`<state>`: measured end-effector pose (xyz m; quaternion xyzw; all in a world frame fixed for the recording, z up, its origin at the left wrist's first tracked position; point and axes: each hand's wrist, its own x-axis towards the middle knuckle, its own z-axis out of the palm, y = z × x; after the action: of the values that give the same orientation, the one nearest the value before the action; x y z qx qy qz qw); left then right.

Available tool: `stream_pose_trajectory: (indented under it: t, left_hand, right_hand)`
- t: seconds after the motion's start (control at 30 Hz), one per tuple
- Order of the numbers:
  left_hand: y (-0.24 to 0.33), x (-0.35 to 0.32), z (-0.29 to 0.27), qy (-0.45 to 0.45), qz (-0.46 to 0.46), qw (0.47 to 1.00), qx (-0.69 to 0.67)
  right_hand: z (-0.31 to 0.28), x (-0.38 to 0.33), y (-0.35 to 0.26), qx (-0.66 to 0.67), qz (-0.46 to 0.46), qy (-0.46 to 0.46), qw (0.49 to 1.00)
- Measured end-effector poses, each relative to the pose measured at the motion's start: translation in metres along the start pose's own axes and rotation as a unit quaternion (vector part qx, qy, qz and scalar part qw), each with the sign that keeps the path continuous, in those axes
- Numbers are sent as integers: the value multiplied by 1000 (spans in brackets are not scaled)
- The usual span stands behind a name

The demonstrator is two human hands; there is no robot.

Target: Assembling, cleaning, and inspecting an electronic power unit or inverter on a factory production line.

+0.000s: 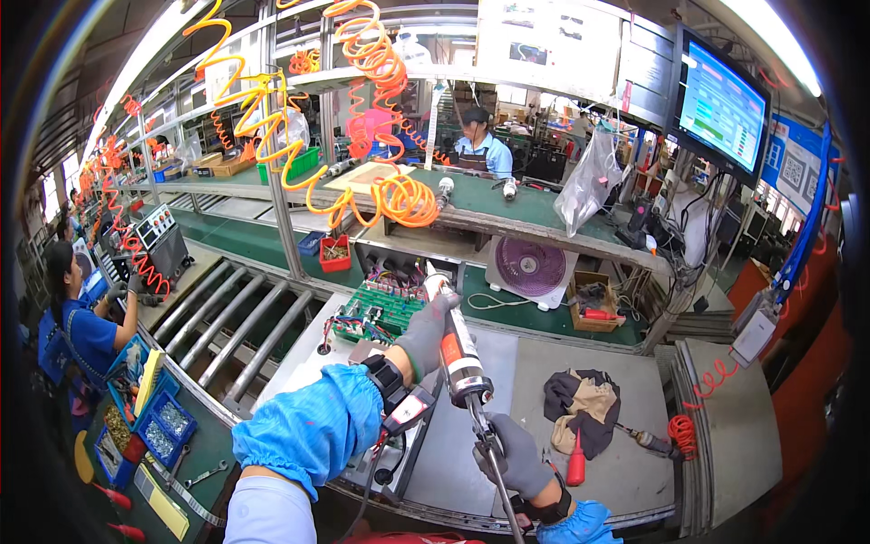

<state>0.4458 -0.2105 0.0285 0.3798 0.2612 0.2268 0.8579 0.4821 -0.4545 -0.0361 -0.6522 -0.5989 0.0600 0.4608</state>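
A caulking gun with a white and orange sealant cartridge (460, 349) slants across the middle of the view. Gloved in grey, my left hand (426, 335) is wrapped round the cartridge's front part, near the nozzle. My right hand (509, 453), also in a grey glove, grips the gun at its handle and rod end. Just past the nozzle sits a green circuit board (385, 308) with several coloured wires and connectors. It lies in an open metal housing on the bench. My left hand and the gun hide part of the housing.
At right lie a dark and tan cloth (584, 412), a red bottle (576, 462) and a screwdriver tool (648, 442). A purple fan (530, 267) and a cardboard box (595, 304) stand behind. Metal rollers (240, 331) run left; blue parts bins (169, 426) hold screws. Orange hoses (399, 199) hang overhead. Co-workers sit left and beyond.
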Motion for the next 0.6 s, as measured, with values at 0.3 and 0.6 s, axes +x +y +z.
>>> stream_pose_trajectory:
  t: [0.3, 0.6]
  left_hand:
    - [2, 11, -7, -24, 11, 1000, -6]
    - [2, 15, -7, -15, 31, 999, -9]
  right_hand:
    - [-2, 11, -7, -5, -9, 10, 1000]
    - [-2, 13, -12, 4, 26, 4, 1000]
